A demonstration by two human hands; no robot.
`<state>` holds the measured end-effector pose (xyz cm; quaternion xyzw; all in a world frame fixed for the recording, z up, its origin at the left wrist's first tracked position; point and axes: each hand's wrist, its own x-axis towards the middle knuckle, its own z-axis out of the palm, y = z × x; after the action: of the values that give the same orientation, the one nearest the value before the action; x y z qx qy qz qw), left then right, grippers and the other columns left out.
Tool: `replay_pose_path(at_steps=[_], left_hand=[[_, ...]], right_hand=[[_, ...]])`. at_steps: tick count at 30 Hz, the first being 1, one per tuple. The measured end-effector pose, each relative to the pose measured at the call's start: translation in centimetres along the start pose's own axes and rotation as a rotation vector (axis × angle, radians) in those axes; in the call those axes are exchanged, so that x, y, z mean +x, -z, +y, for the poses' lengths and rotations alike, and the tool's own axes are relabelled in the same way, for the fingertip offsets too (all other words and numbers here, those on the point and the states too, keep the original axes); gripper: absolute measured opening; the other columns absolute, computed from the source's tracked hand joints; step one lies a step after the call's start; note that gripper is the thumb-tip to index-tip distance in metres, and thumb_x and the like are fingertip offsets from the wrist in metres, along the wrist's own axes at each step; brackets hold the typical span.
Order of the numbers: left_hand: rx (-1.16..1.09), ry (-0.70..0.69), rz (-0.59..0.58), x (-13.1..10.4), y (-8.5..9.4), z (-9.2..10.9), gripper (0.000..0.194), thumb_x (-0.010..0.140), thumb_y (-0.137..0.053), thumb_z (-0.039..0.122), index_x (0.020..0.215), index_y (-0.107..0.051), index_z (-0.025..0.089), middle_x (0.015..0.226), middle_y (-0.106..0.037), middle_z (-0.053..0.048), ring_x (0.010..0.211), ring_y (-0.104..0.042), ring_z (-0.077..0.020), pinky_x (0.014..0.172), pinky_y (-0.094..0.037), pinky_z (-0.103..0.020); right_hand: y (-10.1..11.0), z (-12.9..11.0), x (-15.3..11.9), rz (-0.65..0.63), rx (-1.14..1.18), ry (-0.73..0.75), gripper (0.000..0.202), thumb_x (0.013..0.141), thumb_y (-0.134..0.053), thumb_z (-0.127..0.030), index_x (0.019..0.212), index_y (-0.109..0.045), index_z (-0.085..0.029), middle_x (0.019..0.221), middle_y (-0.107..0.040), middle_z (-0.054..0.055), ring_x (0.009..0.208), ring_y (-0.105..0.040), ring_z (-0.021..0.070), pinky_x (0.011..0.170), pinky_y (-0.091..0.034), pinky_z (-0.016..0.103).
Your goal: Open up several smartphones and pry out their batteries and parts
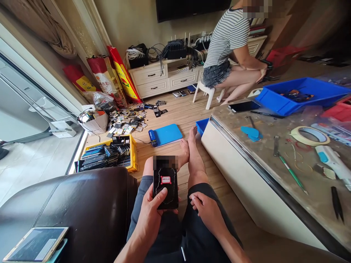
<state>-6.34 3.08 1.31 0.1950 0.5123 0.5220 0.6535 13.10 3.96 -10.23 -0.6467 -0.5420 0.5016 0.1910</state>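
A black rectangular device [171,190], its red-bordered white label [166,179] unreadable, is pinched by the left hand [151,205]; whether the half-curled right hand [207,210] is closed cannot be told.

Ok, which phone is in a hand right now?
The black phone with the red-edged white label, in the left hand; the gold-edged phone is at the leather seat, and another phone lies on the table.
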Motion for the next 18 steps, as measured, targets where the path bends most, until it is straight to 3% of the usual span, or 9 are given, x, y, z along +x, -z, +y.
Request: replay_pose_path(at_steps=[6, 11, 18], left_hand=[[0.020, -0.016, -0.025, -0.8, -0.2, -0.3, 0.040, 0.082, -0.083, 0.041, 0.107, -0.066, 0.015, 0.089, -0.074, -0.008, 0.080, -0.075, -0.0268, 0.057, -0.058, -0.029], [0.046, 0.008, -0.005, -1.8, -0.4, -0.6, 0.052, 0.077, -0.086, 0.044, 0.115, -0.064, 0.015, 0.095, -0.076, -0.011, 0.080, -0.076, -0.0310, 0.055, -0.060, -0.035], [0.077, 0.055, -0.001, -3.4, -1.5, -0.4, 0.057, 0.057, -0.097, 0.048, 0.096, -0.072, 0.014, 0.084, -0.078, -0.009, 0.075, -0.074, -0.0315, 0.055, -0.061, -0.036]], right_hand=[[-0.2, -0.6, -1.0, 0.022, 0.037, 0.050, 0.035, 0.096, -0.039, -0.037, 0.091, -0.070, -0.021, 0.082, -0.074, 0.004, 0.073, -0.071, 0.0194, 0.056, -0.050, 0.024], [0.0, -1.8, -2.4, 0.084, 0.049, 0.110, 0.032, 0.096, -0.041, -0.026, 0.087, -0.070, -0.020, 0.079, -0.072, 0.003, 0.071, -0.069, 0.0169, 0.056, -0.046, 0.023], [0.7, -4.8, -6.4, 0.219, 0.070, 0.290, 0.029, 0.099, -0.048, -0.025, 0.082, -0.069, -0.019, 0.079, -0.070, 0.001, 0.074, -0.066, 0.0152, 0.067, -0.045, 0.023]])
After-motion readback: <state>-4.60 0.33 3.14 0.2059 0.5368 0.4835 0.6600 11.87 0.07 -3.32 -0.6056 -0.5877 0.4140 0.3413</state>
